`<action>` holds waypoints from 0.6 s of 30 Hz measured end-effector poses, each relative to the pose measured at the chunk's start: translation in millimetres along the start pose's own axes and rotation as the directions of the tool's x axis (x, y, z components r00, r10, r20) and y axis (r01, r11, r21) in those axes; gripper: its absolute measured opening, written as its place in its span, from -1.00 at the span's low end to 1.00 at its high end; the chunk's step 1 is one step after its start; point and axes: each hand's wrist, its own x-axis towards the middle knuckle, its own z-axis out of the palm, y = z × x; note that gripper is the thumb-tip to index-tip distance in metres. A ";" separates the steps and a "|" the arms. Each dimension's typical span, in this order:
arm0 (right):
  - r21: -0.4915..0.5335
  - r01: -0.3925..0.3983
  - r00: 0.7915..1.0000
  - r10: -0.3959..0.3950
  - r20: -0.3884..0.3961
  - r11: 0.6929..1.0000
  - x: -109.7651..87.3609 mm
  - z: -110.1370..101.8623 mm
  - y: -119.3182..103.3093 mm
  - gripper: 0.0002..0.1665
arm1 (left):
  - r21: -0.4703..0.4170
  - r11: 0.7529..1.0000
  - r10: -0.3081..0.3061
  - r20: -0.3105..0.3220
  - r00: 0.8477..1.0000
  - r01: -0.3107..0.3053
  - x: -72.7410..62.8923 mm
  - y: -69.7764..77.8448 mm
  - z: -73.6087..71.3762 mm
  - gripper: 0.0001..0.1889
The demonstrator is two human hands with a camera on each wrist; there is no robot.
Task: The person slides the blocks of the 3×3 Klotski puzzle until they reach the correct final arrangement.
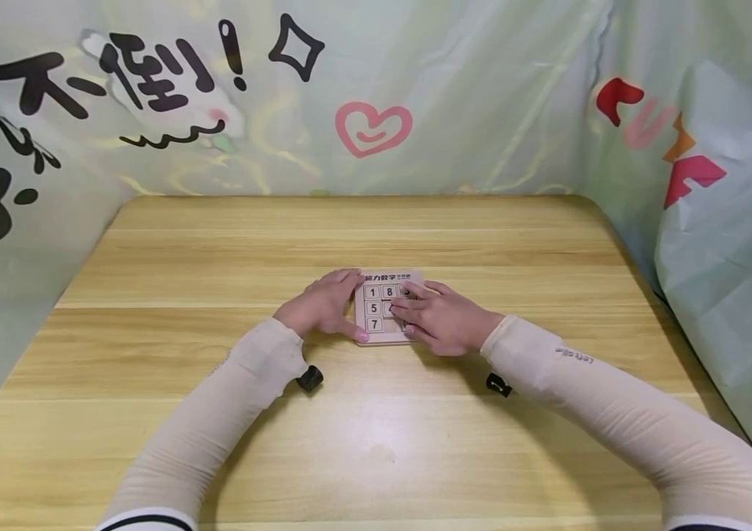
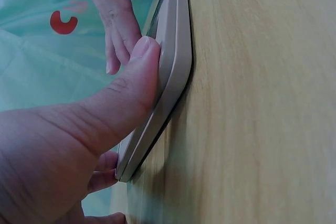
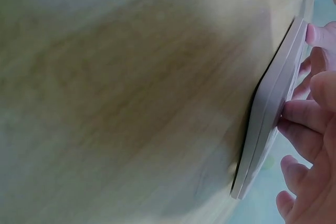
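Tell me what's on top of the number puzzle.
On the number puzzle, tiles 1, 8, 5 and 7 show clearly. The right grip partly covers tile 4 and the right column, whose numbers I can't read surely.

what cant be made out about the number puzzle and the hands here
Head view:
- number puzzle: right-column numbers, partly or fully under the right hand
- small print beside its title: too small
- striped cuffs: cut off by the bottom edge

Left wrist view:
- left hand's fingers: partly hidden by the hand itself

Both wrist views:
- tile numbers: puzzle seen nearly edge-on
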 end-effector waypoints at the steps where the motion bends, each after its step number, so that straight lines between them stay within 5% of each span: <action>1: -0.001 -0.002 1.000 0.002 0.001 1.000 0.0 0.2 0.2 -0.44 | 0.001 1.000 -0.001 0.000 1.000 0.001 0.2 -0.1 0.1 0.21; 18: -0.008 0.001 1.000 -0.001 0.001 1.000 1.3 -4.0 -3.1 -0.45 | -0.003 1.000 0.003 -0.001 1.000 -0.003 -0.6 -1.0 0.6 0.21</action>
